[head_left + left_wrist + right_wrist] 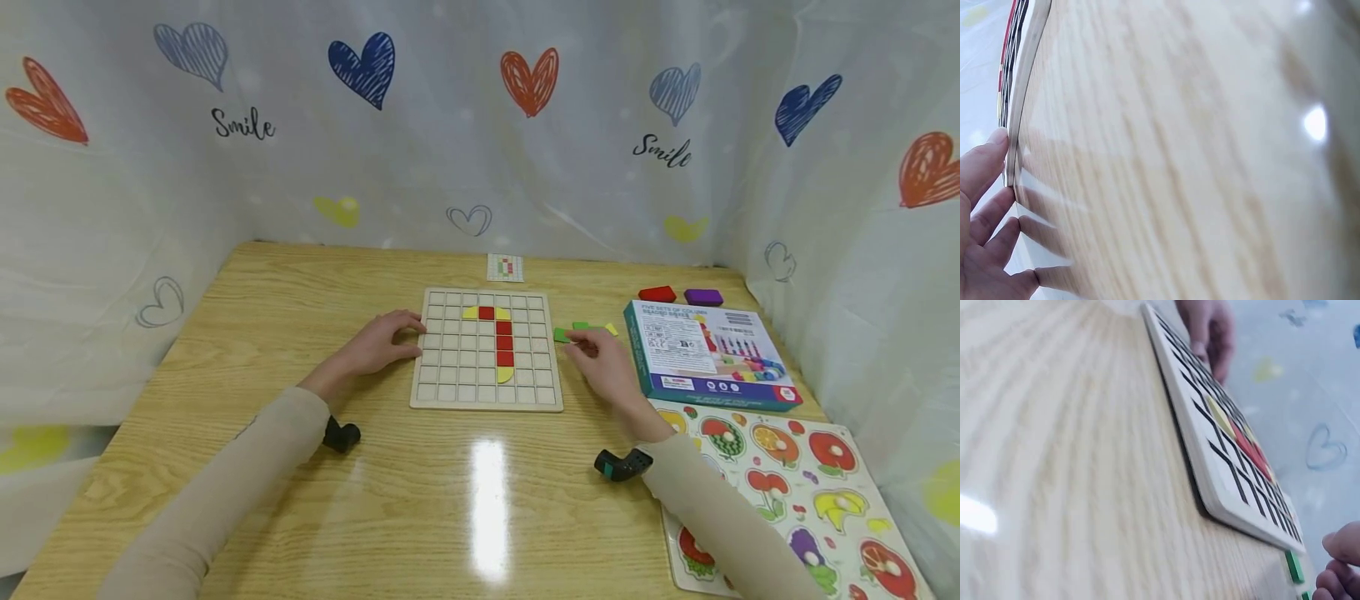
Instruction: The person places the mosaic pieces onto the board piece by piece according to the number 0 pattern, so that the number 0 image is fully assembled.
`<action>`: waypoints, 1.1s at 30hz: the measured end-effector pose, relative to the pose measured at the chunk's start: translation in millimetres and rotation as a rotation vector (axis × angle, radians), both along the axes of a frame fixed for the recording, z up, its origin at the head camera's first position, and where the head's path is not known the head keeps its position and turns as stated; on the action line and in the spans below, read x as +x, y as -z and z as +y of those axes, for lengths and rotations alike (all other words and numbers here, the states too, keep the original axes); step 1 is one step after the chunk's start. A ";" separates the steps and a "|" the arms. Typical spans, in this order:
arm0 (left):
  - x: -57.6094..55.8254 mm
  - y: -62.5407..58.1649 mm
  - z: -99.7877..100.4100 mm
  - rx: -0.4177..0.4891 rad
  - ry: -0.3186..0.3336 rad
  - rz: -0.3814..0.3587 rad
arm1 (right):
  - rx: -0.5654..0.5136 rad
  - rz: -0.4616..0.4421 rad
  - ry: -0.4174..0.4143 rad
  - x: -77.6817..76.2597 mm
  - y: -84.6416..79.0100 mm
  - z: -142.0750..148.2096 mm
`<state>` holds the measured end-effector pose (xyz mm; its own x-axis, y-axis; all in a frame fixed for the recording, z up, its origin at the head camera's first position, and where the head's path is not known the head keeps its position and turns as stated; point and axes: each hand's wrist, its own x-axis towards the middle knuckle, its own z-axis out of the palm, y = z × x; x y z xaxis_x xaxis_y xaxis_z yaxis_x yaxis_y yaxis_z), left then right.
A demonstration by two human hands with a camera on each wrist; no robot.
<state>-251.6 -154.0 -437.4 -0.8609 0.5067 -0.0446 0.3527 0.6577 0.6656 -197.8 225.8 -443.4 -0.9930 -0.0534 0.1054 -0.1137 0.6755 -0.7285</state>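
A square grid board (450,400) lies on the table with red square tiles (504,342) and yellow rounded tiles (506,375) in its cells, forming a hooked line. My left hand (381,340) rests at the board's left edge; in the left wrist view, the thumb and fingertips (999,136) touch its rim. My right hand (600,358) is just off the board's right side, fingers loosely bent over a green tile (561,335). In the right wrist view that green tile (1294,567) lies on the table, apart from the fingers. More green and yellow tiles are partly hidden behind the hand.
Behind the board lies a small pattern card (505,267). To the right are a boxed bead set (712,354), a red block (657,294), a purple block (703,297) and a fruit puzzle board (810,517), partly under the right forearm. Printed curtains surround the table.
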 end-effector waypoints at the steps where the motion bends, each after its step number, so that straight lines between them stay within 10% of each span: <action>1: 0.0 0.0 -0.2 0.002 0.002 0.001 | 0.000 0.001 0.025 -1.5 0.6 4.8; 33: -3.2 4.8 -3.7 0.013 0.022 0.004 | 0.167 -0.040 -0.021 -24.7 3.8 2.8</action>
